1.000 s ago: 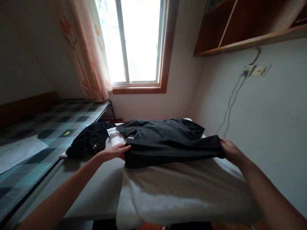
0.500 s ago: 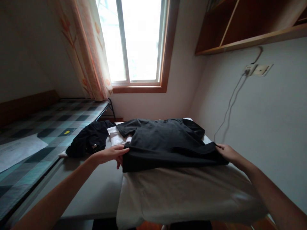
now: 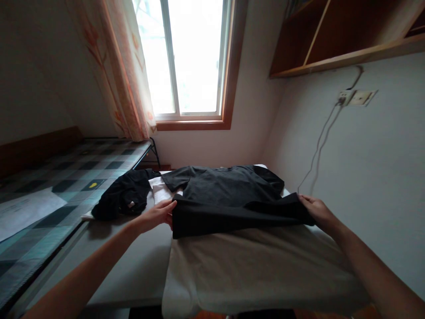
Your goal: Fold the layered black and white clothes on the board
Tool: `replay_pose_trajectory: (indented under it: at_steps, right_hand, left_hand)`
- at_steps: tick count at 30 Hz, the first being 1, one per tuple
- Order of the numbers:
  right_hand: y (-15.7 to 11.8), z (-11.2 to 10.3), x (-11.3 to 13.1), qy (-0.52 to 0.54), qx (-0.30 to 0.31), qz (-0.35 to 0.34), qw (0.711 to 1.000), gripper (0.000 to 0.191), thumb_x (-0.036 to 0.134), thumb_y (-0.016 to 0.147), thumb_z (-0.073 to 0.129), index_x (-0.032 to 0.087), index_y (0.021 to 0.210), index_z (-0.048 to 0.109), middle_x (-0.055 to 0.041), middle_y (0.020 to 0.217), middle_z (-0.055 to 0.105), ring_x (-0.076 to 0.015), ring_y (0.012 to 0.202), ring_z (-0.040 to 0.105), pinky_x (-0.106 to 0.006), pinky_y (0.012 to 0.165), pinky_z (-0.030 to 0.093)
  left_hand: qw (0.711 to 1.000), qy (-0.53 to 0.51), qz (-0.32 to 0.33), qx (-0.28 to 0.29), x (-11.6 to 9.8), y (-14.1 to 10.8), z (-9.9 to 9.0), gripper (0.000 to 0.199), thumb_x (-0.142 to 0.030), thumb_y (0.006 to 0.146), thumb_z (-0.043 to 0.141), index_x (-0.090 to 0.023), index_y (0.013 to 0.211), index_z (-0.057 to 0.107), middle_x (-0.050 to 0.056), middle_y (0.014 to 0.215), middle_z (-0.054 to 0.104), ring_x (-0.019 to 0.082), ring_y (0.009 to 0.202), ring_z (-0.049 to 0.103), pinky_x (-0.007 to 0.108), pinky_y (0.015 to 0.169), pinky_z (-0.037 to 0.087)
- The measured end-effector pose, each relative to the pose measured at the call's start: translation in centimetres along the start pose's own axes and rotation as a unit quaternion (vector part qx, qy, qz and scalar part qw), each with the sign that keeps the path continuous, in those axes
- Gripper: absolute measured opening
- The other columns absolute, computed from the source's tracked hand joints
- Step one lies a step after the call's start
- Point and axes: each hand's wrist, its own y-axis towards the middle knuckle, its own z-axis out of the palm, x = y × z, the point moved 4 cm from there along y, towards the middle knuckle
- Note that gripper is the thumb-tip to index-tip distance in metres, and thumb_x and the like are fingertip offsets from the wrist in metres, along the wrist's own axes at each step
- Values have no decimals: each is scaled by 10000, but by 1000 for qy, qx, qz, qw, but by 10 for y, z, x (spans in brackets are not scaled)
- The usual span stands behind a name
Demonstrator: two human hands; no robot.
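Left hand (image 3: 162, 213) and right hand (image 3: 318, 212) are each pinching a near corner of the black shirt (image 3: 229, 186), edge stretched sideways between them; the rest's just beyond, on the desk (image 3: 133, 261), neither hand really closer.

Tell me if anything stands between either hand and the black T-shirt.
Nothing visible does: the left hand and the right hand each hold the black T-shirt directly, at opposite ends of its near side.
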Motion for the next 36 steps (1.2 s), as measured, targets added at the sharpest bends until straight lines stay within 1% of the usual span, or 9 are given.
replay_pose_trajectory:
  at_steps: [4, 9, 14, 17, 19, 25, 29, 33, 36]
  right_hand:
    - [0, 0, -13, -21, 90, 84, 992, 459, 582, 617, 692, 185, 845, 730, -118, 880, 773, -304, 818, 715, -365, 719, 569]
    - [3, 3, -24, -120, 117, 59, 984, 486, 583, 533, 733, 180, 801, 699, -92, 744, 744, -279, 719, 692, -344, 641, 538]
    - [8, 4, -14, -223, 49, -19, 973, 443, 568, 687, 641, 181, 893, 700, -39, 600, 663, -235, 582, 637, -327, 553, 479]
    - [8, 10, -7, -244, 16, -65, 967, 463, 485, 750, 601, 175, 1086, 679, -56, 733, 695, -239, 657, 665, -347, 633, 519]
    - [7, 17, -1, -256, 2, -113, 960, 479, 436, 771, 588, 182, 1171, 657, -81, 868, 701, -244, 739, 681, -368, 719, 543]
    - [3, 39, 9, -365, -9, -267, 892, 334, 282, 804, 556, 207, 1074, 738, -142, 1169, 646, -305, 1061, 630, -454, 967, 493]
    - [1, 54, 10, -423, 14, -317, 849, 462, 119, 779, 494, 229, 1159, 732, -107, 1269, 655, -308, 1129, 584, -490, 982, 471]
    - [-2, 64, 12, -442, 36, -333, 832, 562, 55, 753, 472, 244, 1229, 702, -84, 1236, 692, -317, 1159, 564, -496, 961, 466]
    - [-4, 68, 18, -431, 45, -327, 840, 462, 116, 777, 489, 226, 1156, 731, -107, 1165, 714, -335, 1133, 575, -508, 933, 471]
  left_hand:
    - [998, 3, -62, 22, 9, -5, -3, 512, -625, 729, 744, -179, 878, 541, -26, 611, 610, 149, 444, 611, 222, 377, 439]
    - [974, 192, -113, 52, 16, -4, -7, 570, -708, 760, 643, -141, 815, 612, 52, 674, 678, 187, 569, 689, 196, 393, 402]
    - [942, 326, -34, -65, 3, 10, -18, 647, -796, 736, 555, -150, 729, 595, 38, 651, 663, 142, 502, 623, 220, 442, 421]
    - [928, 347, 29, -133, -4, 18, -20, 613, -773, 772, 529, -167, 835, 598, 31, 697, 660, 150, 519, 615, 232, 448, 413]
    - [916, 367, 66, -150, -9, 22, -18, 562, -722, 810, 532, -172, 894, 617, 34, 717, 661, 158, 564, 617, 247, 502, 439]
    - [895, 426, 122, -57, -9, 30, 0, 368, -532, 803, 665, -172, 871, 700, 79, 885, 701, 196, 797, 632, 296, 732, 491]
    - [878, 456, 147, 9, -4, 31, 2, 312, -409, 751, 747, -176, 957, 723, 79, 935, 695, 202, 860, 617, 301, 792, 488]
    - [867, 477, 135, 49, -1, 31, -1, 355, -332, 726, 756, -183, 1048, 725, 83, 997, 681, 193, 855, 613, 289, 782, 493]
    - [865, 487, 112, 57, -1, 29, 1, 370, -358, 742, 744, -186, 1069, 730, 84, 1007, 694, 190, 838, 618, 274, 753, 488]
